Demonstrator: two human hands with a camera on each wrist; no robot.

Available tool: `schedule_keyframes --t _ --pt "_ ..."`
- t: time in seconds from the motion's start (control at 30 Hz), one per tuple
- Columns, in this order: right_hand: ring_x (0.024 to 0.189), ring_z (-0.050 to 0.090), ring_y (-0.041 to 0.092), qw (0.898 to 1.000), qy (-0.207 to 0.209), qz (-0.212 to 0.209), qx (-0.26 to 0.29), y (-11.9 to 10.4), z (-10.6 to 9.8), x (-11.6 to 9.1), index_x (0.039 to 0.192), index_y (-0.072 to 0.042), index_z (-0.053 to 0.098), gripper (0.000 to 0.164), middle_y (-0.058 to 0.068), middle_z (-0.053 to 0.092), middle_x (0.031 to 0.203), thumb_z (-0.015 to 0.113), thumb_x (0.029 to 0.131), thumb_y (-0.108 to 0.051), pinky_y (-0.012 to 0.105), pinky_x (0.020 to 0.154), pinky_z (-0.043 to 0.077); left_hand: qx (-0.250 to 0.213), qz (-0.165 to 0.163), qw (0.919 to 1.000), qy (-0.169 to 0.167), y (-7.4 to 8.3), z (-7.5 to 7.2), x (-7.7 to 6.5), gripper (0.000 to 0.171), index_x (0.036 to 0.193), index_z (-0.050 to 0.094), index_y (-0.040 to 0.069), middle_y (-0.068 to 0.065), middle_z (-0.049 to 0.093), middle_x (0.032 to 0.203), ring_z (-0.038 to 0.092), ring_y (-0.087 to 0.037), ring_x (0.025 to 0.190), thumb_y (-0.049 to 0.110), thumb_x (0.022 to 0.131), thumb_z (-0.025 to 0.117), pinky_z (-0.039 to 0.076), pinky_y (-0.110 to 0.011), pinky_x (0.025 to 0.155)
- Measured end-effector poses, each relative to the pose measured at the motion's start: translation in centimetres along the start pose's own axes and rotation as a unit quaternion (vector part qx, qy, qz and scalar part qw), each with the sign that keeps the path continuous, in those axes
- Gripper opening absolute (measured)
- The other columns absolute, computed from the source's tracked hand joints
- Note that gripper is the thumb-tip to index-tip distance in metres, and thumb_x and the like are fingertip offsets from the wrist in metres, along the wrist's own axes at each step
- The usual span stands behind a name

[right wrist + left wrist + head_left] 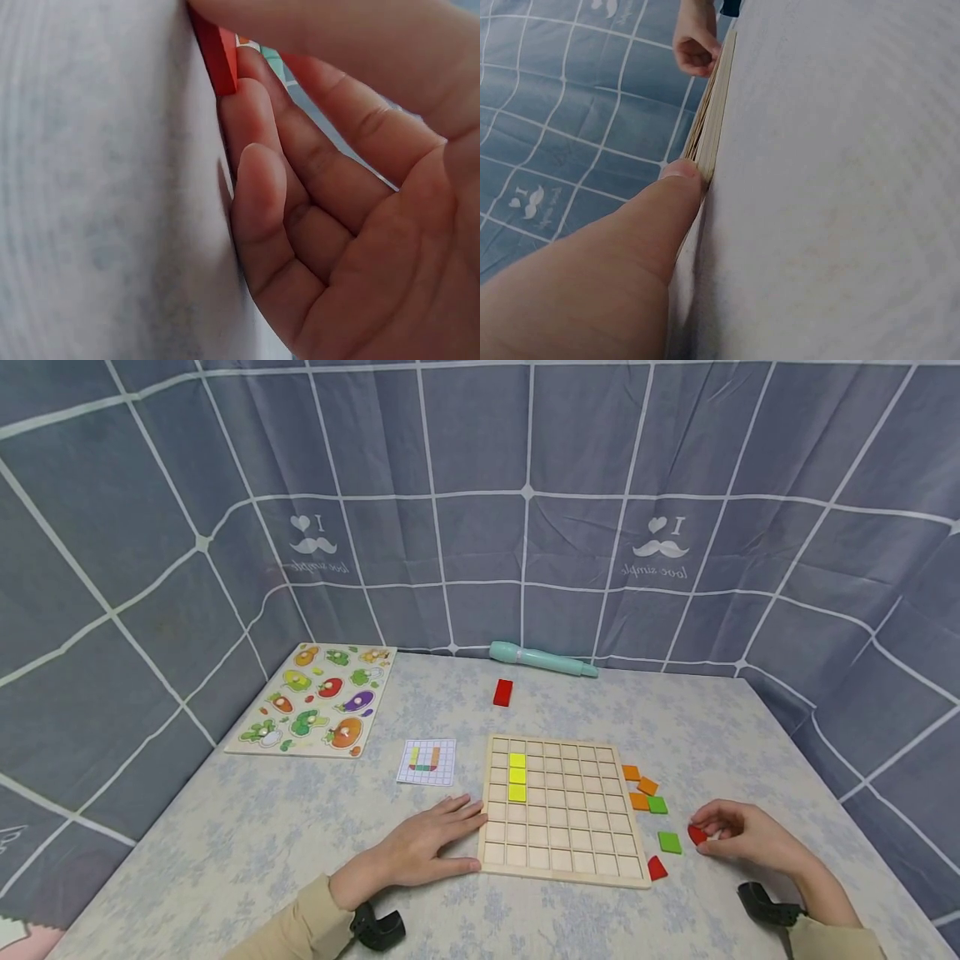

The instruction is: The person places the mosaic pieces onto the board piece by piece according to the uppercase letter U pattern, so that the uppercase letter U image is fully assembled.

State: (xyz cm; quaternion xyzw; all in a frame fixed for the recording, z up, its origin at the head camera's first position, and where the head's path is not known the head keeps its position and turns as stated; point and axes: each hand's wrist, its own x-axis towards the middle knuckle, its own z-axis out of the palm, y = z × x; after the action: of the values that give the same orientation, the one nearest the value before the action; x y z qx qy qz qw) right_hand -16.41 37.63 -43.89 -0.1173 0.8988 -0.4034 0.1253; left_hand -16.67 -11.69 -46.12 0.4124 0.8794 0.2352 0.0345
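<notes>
A wooden grid board [562, 810] lies flat on the table, three yellow squares [517, 777] stacked in a column near its upper left. My left hand [423, 843] rests beside the board with fingers spread, fingertips at its left edge. In the left wrist view the thumb [681, 171] presses against the board's side. Right of the board, my right hand [742, 837] pinches a red piece [697, 834] between thumb and fingers, low over the table. Part of that red piece [217, 52] shows in the right wrist view; the thumb covers the rest.
Orange pieces [639, 802], green squares [670, 842] and another red piece [657, 867] lie along the board's right side. A pattern card [442, 779] sits to its left. Farther back are a red block [503, 692], a teal pen [543, 660] and a vegetable puzzle board [311, 700].
</notes>
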Motion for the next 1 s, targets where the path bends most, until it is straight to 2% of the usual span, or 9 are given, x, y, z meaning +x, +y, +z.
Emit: schedule_keyframes --t 0.23,0.37,0.53,0.73,1.0 --pt "0.075 0.055 0.009 0.999 0.030 0.025 -0.037 -0.8 0.4 0.1 0.102 0.000 0.063 0.035 0.007 0.064 0.094 0.078 0.076 -0.018 0.023 0.062 0.049 -0.002 0.003 1.0000 0.003 0.0 -0.1 0.0 0.066 0.144 0.041 0.015 0.000 0.033 0.150 0.023 -0.022 0.140 0.054 0.092 0.049 0.024 -0.039 0.113" --pt "0.078 0.057 0.011 0.998 0.035 0.031 -0.041 -1.2 0.5 0.5 0.103 -0.002 0.064 0.034 0.005 0.064 0.094 0.078 0.077 -0.019 0.024 0.065 0.050 -0.002 0.005 1.0000 0.005 -0.1 -0.1 -0.1 0.066 0.144 0.041 0.014 -0.001 0.033 0.150 0.023 -0.022 0.140 0.054 0.092 0.049 0.023 -0.039 0.113" --pt "0.080 0.058 0.008 0.998 0.032 -0.020 -0.046 -1.9 0.7 1.3 0.102 -0.005 0.064 0.029 0.004 0.064 0.095 0.076 0.080 -0.018 0.025 0.068 0.051 -0.004 0.007 1.0000 0.004 0.0 -0.1 0.0 0.065 0.144 0.041 0.014 -0.001 0.033 0.150 0.023 -0.023 0.140 0.053 0.092 0.050 0.023 -0.039 0.113" --pt "0.085 0.057 0.014 0.994 0.037 -0.080 -0.067 -4.9 2.2 3.4 0.101 -0.010 0.065 0.024 0.001 0.062 0.096 0.076 0.080 -0.018 0.028 0.070 0.051 -0.003 0.009 0.9999 0.004 -0.1 0.0 0.1 0.065 0.144 0.041 0.014 0.000 0.033 0.150 0.023 -0.022 0.139 0.052 0.092 0.051 0.024 -0.039 0.113" --pt "0.079 0.055 0.015 0.987 -0.013 -0.150 -0.053 -9.7 5.1 7.0 0.100 -0.015 0.065 0.021 -0.002 0.061 0.091 0.075 0.082 -0.017 0.027 0.064 0.048 -0.003 0.006 1.0000 0.002 -0.1 0.1 -0.1 0.065 0.144 0.041 0.015 0.001 0.032 0.150 0.023 -0.022 0.140 0.054 0.092 0.049 0.024 -0.039 0.112"
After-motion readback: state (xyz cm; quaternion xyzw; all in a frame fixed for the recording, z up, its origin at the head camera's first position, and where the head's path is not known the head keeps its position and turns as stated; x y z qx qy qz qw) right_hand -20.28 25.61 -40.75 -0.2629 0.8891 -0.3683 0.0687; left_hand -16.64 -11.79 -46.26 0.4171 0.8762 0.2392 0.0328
